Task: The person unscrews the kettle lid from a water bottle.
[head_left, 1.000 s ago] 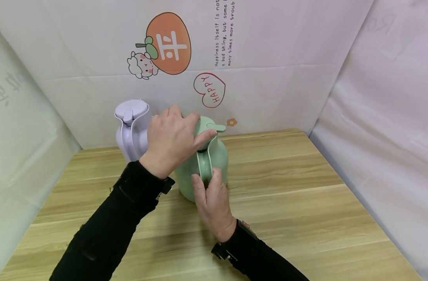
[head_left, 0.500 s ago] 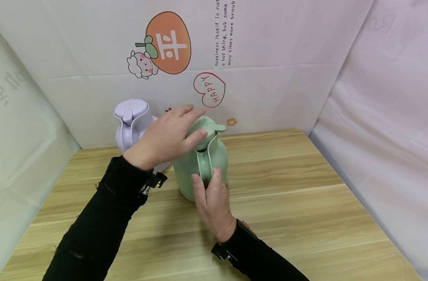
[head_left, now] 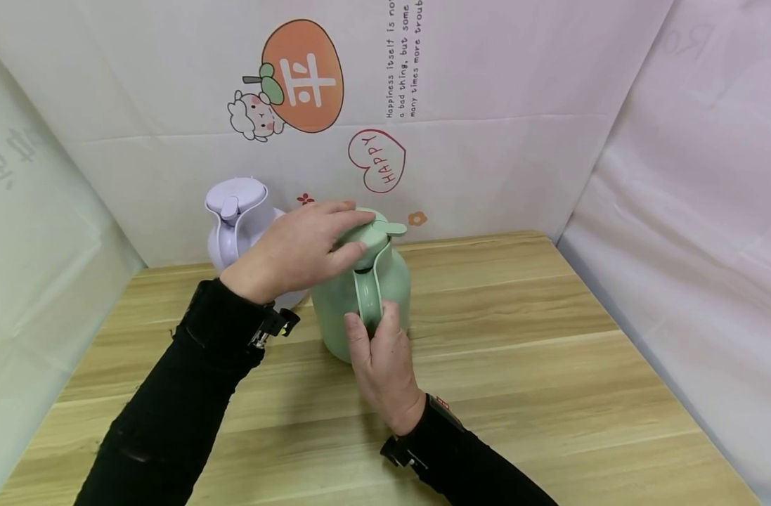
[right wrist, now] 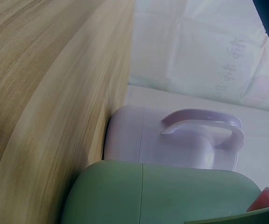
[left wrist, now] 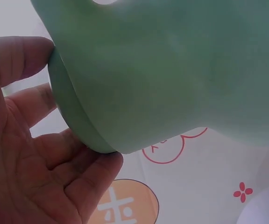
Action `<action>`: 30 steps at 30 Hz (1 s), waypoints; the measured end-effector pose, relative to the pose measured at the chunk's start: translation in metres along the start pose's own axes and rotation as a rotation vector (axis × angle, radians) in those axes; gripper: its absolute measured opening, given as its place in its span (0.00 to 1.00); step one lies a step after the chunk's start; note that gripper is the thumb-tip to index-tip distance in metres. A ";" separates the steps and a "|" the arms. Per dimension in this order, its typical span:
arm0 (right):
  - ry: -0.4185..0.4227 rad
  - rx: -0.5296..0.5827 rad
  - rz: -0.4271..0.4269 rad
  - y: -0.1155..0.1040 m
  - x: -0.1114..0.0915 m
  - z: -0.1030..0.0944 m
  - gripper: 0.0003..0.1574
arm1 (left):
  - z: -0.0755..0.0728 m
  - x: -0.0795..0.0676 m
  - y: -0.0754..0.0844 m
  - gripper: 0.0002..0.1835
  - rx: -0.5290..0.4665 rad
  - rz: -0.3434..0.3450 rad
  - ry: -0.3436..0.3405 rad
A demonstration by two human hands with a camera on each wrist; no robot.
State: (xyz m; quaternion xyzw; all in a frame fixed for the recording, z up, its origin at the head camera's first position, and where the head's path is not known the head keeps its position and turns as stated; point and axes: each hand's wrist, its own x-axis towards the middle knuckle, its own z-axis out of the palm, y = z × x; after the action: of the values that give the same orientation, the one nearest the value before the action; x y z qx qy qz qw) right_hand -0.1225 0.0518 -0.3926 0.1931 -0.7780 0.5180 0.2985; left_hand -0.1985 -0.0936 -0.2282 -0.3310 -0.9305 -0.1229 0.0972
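Fingers (left wrist: 97, 178) of the left hand (head_left: 296, 246) are spread, pinching the lid (head_left: 369, 240) of the green jug (head_left: 395, 288) by its rim. I've got the right hand (head_left: 388, 372) round the jug's handle (head_left: 369, 295), pretty sure, most fingers being hidden. Jug's upright on the table (head_left: 518, 365), lilac jug (head_left: 254, 226) just left of it.

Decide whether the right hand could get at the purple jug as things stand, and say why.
Probably not directly: the right hand holds the handle of the green jug, which, with the left hand on its lid, appears to block the way to the purple jug.
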 end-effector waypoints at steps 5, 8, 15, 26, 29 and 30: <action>0.004 0.001 -0.009 -0.001 0.001 0.000 0.19 | -0.001 0.000 0.002 0.24 0.031 0.006 0.029; 0.003 0.004 -0.014 -0.001 0.001 0.000 0.18 | 0.000 0.000 0.004 0.24 0.053 0.001 0.049; -0.006 0.007 -0.012 -0.001 0.000 0.000 0.18 | 0.005 0.002 0.008 0.24 0.107 -0.003 0.123; -0.003 0.007 0.000 -0.001 0.000 0.000 0.19 | 0.014 0.003 0.012 0.24 0.161 -0.026 0.239; 0.000 0.000 0.002 -0.001 0.000 0.000 0.19 | 0.015 0.003 0.013 0.25 0.182 -0.051 0.247; -0.001 0.000 0.002 -0.001 0.000 0.000 0.19 | 0.015 0.003 0.014 0.25 0.188 -0.063 0.249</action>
State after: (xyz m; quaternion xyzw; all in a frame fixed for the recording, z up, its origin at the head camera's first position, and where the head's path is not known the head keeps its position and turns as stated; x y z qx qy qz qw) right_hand -0.1220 0.0510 -0.3919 0.1924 -0.7783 0.5183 0.2976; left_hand -0.1936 -0.0766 -0.2397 -0.2733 -0.9286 -0.0785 0.2385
